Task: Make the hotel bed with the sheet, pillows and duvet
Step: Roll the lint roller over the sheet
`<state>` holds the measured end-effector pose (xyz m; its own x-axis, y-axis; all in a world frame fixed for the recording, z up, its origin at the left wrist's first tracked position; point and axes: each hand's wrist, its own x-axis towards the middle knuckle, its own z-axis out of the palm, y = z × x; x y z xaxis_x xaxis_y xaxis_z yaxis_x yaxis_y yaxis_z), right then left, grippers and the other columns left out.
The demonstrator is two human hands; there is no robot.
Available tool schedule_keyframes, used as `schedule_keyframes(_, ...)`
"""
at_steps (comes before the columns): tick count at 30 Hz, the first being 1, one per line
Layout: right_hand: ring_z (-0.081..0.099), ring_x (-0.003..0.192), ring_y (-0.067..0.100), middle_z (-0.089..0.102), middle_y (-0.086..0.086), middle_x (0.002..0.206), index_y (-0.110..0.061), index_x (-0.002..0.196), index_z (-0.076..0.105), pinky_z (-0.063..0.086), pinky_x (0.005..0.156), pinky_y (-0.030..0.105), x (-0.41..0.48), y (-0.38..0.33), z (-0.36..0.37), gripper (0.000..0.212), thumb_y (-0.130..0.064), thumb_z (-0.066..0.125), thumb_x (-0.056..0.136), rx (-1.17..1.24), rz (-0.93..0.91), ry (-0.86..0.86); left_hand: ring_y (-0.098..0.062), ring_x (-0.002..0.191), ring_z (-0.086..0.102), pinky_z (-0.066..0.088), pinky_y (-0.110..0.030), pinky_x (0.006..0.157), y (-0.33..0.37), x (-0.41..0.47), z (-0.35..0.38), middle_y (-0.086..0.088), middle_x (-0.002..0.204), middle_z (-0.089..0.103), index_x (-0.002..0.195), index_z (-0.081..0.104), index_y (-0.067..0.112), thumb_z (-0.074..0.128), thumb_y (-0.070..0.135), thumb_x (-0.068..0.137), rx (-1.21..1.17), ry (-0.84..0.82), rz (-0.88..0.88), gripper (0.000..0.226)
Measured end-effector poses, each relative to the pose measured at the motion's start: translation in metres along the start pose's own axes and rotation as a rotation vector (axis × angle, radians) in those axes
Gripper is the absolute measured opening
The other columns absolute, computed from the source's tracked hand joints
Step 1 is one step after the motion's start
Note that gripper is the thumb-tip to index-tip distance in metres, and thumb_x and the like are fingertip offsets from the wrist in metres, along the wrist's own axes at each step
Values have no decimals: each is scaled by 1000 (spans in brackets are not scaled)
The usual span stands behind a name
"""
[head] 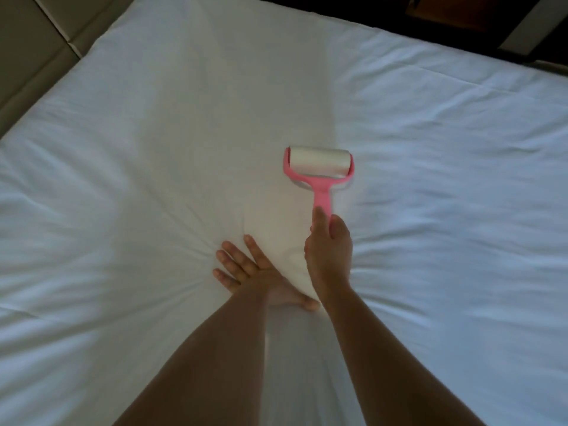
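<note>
A white sheet (pixel 138 167) covers the whole bed, with creases fanning out from under my hands. My left hand (pixel 246 272) lies flat on the sheet with fingers spread, pressing it down. My right hand (pixel 329 250) grips the handle of a pink lint roller (pixel 319 173). The roller's white drum rests on the sheet just beyond my hands, near the middle of the bed. No pillows or duvet are in view.
A padded grey-beige headboard (pixel 33 56) runs along the bed's upper left edge. Beyond the far edge lies dark floor with a wooden piece of furniture (pixel 479 13) at the top right.
</note>
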<state>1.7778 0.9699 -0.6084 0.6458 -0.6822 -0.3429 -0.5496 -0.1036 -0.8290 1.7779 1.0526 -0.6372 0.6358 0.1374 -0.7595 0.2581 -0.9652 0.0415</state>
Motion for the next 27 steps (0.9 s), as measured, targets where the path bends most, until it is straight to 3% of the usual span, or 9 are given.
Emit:
schedule_keyframes(4,62,76,31,63,4,73,-19,75,53,53,70,47,-26,12,-10,55,-68,28,78,90,98,145,-45,138,-29,-10,-62,112,0,0,9,-26,149,-34,146,-29,12,72,63,64,-30,138,54,140)
schedule_keyframes(6,62,75,28,64,4,74,-17,78,55,53,70,45,-36,16,-15,57,-67,27,77,136,155,217,-44,141,-22,-8,-62,112,-2,3,11,-23,151,-29,148,-23,12,69,58,73,-28,172,90,127)
schedule_keyframes(11,65,83,32,70,8,85,-18,91,60,54,77,50,-41,32,-19,73,-74,20,68,159,244,195,-45,139,-26,-10,-62,111,-5,3,13,-25,150,-32,146,-27,12,75,65,60,-25,163,116,143)
schedule_keyframes(14,65,90,38,69,14,94,-17,99,59,54,81,54,-36,32,-18,78,-75,20,65,154,250,134,-45,132,-39,-20,-62,107,-2,3,13,-28,142,-43,139,-40,14,69,79,34,-63,173,38,165)
schedule_keyframes(16,65,92,40,68,17,98,-17,99,57,53,82,55,-26,30,-20,79,-76,19,63,135,248,123,-43,127,-46,-23,-62,103,-2,4,8,-29,135,-51,132,-47,12,72,80,19,-39,82,5,177)
schedule_keyframes(20,65,93,41,68,21,99,-12,101,58,53,84,54,1,20,-29,81,-74,21,64,95,225,101,-41,127,-47,-21,-62,106,-5,0,-4,-28,133,-52,133,-47,11,79,74,24,-9,-16,53,178)
schedule_keyframes(22,66,79,36,67,17,87,-8,102,57,55,73,44,18,7,-40,69,-66,26,80,81,242,73,-41,126,-47,-22,-61,105,-6,-2,-7,-27,133,-53,132,-48,11,80,74,24,-8,-52,59,178)
schedule_keyframes(24,58,55,23,59,8,68,-8,99,54,43,55,31,33,-6,-49,49,-50,28,97,63,269,30,-41,125,-49,-22,-61,105,-5,-4,-8,-27,131,-55,130,-50,11,79,75,23,-8,-74,50,179)
schedule_keyframes(27,50,46,16,53,3,63,-9,99,53,34,50,27,37,-11,-57,43,-43,26,101,66,293,-5,-42,124,-49,-22,-61,104,-6,-4,-10,-27,130,-56,129,-50,11,79,76,22,-22,-88,61,180)
